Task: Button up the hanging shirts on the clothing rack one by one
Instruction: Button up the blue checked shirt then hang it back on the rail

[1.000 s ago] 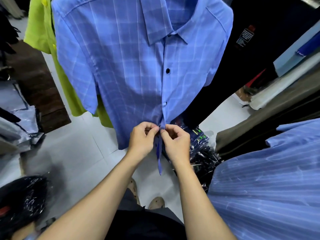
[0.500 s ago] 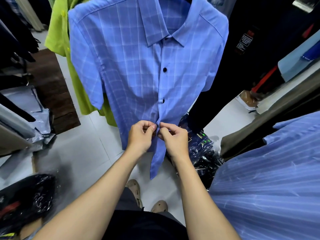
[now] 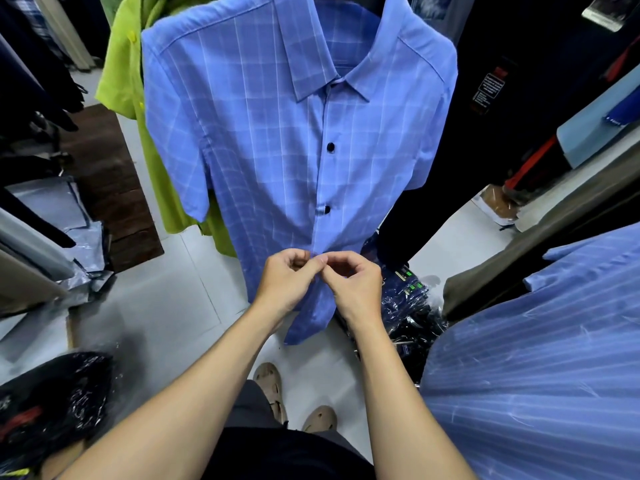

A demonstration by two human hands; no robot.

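While a black plastic-wrapped bundle (image 3: 52, 403) sits on the floor at the far left and a lime-green shirt (image 3: 128, 81) hangs further in, the blue checked shirt (image 3: 263, 140) hangs front and centre, facing the camera. Two dark buttons, the upper button (image 3: 331, 146) and the lower button (image 3: 327, 209), look fastened down its placket. Just below them the left hand (image 3: 285, 284) has its grip pinched on the left edge of the placket, thumb and fingers curled in on the cloth. Touching it, the right hand (image 3: 353, 287) pinches the other edge, fingers curled tight; the button between the fingertips is hidden, so I cannot tell whether it is through its hole yet. Below the hands the shirt's lower front hangs loose and apart. To the right lie wrapped packs (image 3: 412, 306) on the floor, and a blue striped shirt (image 3: 536, 358) fills the corner.

The risks, I judge: the button may slip back out if either pinch loosens early, or it may go into the wrong hole and leave the hem uneven, since the shirt swings freely on its hanger and the fingers cover the work
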